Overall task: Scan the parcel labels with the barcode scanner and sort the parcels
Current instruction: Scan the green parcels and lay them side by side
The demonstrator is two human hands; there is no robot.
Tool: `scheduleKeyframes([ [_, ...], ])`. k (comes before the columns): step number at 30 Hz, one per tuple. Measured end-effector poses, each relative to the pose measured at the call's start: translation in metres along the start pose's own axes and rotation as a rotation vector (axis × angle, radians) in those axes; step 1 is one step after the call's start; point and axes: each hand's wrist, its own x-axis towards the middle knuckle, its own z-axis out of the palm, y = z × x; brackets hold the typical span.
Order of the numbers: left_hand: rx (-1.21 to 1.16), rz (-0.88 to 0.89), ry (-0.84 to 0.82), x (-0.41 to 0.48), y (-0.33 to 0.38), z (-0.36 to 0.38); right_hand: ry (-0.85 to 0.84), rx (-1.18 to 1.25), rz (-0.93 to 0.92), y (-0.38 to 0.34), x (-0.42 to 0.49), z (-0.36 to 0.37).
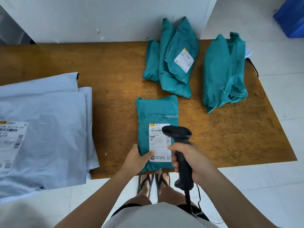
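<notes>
The right hand point(193, 162) curls round the handle of the black corded barcode scanner point(178, 134), whose head hangs over the upper right of the white shipping label point(158, 143). The left hand point(136, 159) pinches the near-left corner of the teal plastic mailer parcel point(156, 112), thumb on the label. That parcel lies at the brown wooden table point(107, 96)'s near edge, its long axis pointing away from the person. Beyond, rightward, the middle heap of teal parcels point(172, 63) and the right heap of teal parcels point(220, 76) lie closer to the scanner hand.
</notes>
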Motion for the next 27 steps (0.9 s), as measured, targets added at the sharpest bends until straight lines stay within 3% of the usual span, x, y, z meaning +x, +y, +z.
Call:
scheduleKeyframes([
  [27, -0.058, -0.01, 0.023, -0.018, 0.014, 0.003, -0.064, -0.087, 0.019, 0.0, -0.004, 0.007],
])
